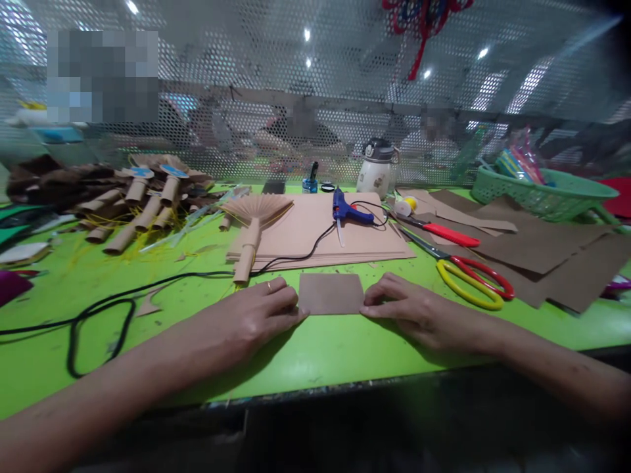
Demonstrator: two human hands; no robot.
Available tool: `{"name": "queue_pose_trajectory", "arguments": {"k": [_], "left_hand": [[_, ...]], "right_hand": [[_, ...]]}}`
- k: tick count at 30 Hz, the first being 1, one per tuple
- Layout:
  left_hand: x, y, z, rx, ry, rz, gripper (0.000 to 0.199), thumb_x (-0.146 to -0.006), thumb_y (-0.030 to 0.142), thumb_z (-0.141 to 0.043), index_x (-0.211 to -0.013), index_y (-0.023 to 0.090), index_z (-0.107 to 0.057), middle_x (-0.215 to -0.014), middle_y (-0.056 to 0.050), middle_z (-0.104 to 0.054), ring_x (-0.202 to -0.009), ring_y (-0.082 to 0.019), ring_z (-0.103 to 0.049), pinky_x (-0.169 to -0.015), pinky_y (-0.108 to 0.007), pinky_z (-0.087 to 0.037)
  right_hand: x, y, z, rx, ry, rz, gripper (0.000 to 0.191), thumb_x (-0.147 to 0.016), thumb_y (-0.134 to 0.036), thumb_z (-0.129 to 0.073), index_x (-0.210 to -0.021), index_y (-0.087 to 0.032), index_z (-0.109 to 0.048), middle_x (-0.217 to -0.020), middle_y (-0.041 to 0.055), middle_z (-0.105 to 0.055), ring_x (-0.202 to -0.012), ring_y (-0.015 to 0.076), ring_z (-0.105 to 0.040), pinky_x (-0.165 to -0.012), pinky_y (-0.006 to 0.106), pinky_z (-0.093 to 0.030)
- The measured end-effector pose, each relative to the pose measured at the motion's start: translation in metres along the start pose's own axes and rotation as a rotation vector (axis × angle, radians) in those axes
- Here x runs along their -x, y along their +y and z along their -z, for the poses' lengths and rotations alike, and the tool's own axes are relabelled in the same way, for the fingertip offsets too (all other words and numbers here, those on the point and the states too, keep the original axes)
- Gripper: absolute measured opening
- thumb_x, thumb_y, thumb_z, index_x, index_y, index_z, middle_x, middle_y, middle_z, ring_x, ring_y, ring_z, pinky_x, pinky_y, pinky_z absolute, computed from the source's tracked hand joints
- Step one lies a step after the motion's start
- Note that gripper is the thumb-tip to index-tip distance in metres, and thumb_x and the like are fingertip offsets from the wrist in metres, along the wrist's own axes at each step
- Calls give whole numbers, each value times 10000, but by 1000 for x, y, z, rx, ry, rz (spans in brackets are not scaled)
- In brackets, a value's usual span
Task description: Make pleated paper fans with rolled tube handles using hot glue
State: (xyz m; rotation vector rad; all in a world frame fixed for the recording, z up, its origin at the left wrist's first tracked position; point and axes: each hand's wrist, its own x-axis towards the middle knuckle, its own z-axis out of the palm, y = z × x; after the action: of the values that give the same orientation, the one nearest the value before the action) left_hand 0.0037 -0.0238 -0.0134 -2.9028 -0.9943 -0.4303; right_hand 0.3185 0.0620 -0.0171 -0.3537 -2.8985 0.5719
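A: Specimen and position?
B: Brown paper rectangle, lying flat on the green tabletop, near its front edge, between the two hands.

A: Left hand?
B: Fingers narrow and bent, thumb extended; the tips close on the rectangle's near left corner. A ring shows on one finger.

A: Right hand?
B: Thumb and forefinger drawn together, holding the near right corner. Other fingers curled.

A: Directly beyond the rectangle?
B: Stack of light brown sheets. On it, a blue glue gun, nozzle end up and to the left. A black cable runs leftward over the stack and tabletop, with a loop at left.

A: Left of the stack?
B: Pleated paper fan with a rolled handle, overlapping the stack's left part. Farther left, a pile of paper tubes with yellow strands.

A: Right side?
B: Scissors, one handle loop yellow, one red; near them, a red-handled tool. Dark brown sheets lie loosely overlapped; behind them, a green basket holds plastic-wrapped items.

A: Back of the tabletop?
B: Small blue bottle; white flask with a grey lid, upright. Perforated screen behind.
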Motion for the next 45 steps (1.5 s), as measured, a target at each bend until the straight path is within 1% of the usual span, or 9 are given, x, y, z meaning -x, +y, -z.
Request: {"name": "queue_pose_trajectory", "arguments": {"k": [6, 10, 13, 17, 23, 29, 33, 41, 45], "left_hand": [[-2, 2, 2, 12, -95, 67, 302, -940, 57, -411, -1108, 150, -644, -927, -86, -599, -847, -187, -541, -718, -299, -438], [-17, 2, 8, 3, -113, 12, 267, -823, 5, -477, -920, 150, -679, -907, -66, -621, -768, -166, -558, -653, -283, -415], [-35, 1, 12, -5, -145, 2, 173, -761, 35, -544, -801, 157, -661, -875, -63, -650, -763, -170, -581, -650, -274, -421], [-57, 0, 10, -80, -224, 51, 157, -804, 146, -570, -664, 162, -639, -673, -44, -614, -625, -158, -553, -553, -278, -369], [-71, 1, 3, -117, -223, 72, 232, -853, 227, -559, -650, 146, -638, -671, -55, -621, -583, -147, -533, -528, -280, -337], [-67, -3, -7, -29, -144, 77, 148, -856, 129, -541, -799, 140, -678, -778, -67, -659, -705, -169, -597, -606, -259, -394], [-64, -5, -12, -34, -49, 94, 207, -908, 146, -493, -830, 151, -684, -768, -55, -637, -657, -151, -570, -579, -246, -382], [-66, 4, 38, 34, 148, 181, 252, -915, 95, -429, -795, 148, -644, -754, -29, -604, -669, -138, -520, -618, -253, -374], [-69, -5, 32, 203, 64, 291, 180, -859, 98, -502, -835, 142, -676, -756, -31, -660, -682, -137, -557, -621, -233, -380]], "right_hand": [[-1, -10, 5, 42, 17, -15, 368, -862, -4, -480, -1181, -110, -628, -1145, 143, -587, -1064, 212, -511, -933, 353, -454], [-21, -22, 16, 120, -40, -40, 168, -899, -120, -539, -983, -116, -684, -1035, 120, -624, -945, 198, -573, -857, 317, -472], [-38, -27, 18, 239, -91, -65, 152, -910, -142, -543, -888, -118, -692, -953, 114, -645, -875, 194, -598, -766, 292, -467], [-51, -28, 13, 433, -173, -72, 174, -897, -89, -526, -930, -103, -696, -866, 113, -661, -787, 189, -605, -701, 287, -440], [-47, -34, 4, 596, -221, -3, 203, -839, -10, -522, -917, -75, -698, -863, 144, -674, -831, 231, -604, -708, 325, -447], [-49, -28, 7, 450, -118, -77, 226, -870, -35, -499, -886, -103, -715, -856, 123, -678, -804, 188, -623, -709, 283, -456], [-54, -23, 17, 315, -83, -134, 221, -881, -59, -507, -846, -134, -712, -806, 82, -669, -719, 157, -602, -643, 252, -426], [-46, -30, 62, 112, 209, -9, 168, -920, -145, -510, -883, -154, -673, -810, 35, -664, -719, 120, -575, -666, 226, -417], [-53, -17, 63, -9, 100, -97, 167, -909, -217, -546, -888, -144, -694, -814, 39, -680, -722, 124, -584, -676, 231, -438]]}}
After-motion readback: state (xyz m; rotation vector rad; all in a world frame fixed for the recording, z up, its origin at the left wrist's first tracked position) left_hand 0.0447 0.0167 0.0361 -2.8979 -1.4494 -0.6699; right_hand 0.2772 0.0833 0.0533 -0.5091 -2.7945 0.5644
